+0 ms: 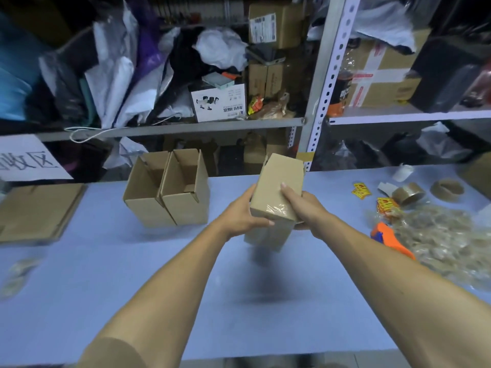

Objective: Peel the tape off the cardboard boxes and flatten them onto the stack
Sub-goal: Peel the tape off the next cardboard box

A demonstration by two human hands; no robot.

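Taped box (276, 192) gripped between both hands (271, 211).

One closed cardboard box (276, 187) is held above the tabletop (132, 274) between two hands, the left hand (245, 211) and the right hand (300, 205). Two open boxes (170, 189) stand side by side toward the tabletop's far edge. One stack of flattened cardboard (39, 211) lies at the left edge. Near the far right corner sit two tape rolls (409, 193), with two groups of yellow stickers (361, 190) beside them. One heap of peeled tape (446, 240) lies at the right edge, and one orange tool (385, 239) rests against it. Two small wads of tape (16, 274) lie near the left edge.
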